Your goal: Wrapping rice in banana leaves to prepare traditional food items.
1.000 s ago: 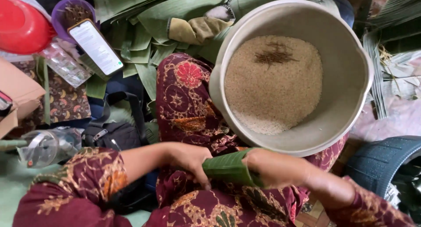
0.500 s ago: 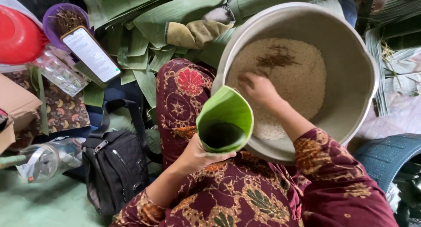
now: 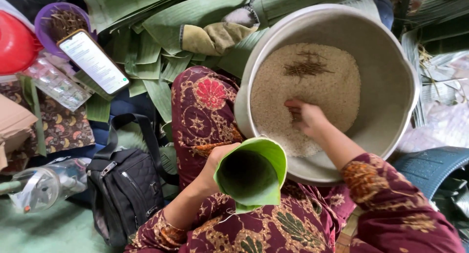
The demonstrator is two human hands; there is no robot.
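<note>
Head view, near to far: your left hand curls round a green leaf cone, mouth up, just above your lap. Your right hand, fingers bunched w/ tips in the rice, reaches into the white basin. Beyond: banana leaves, smartphone, purple bowl.

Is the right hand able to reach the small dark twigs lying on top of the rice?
Probably yes. The right hand is already inside the big pot, on the rice, and nothing lies between it and the twigs.
</note>
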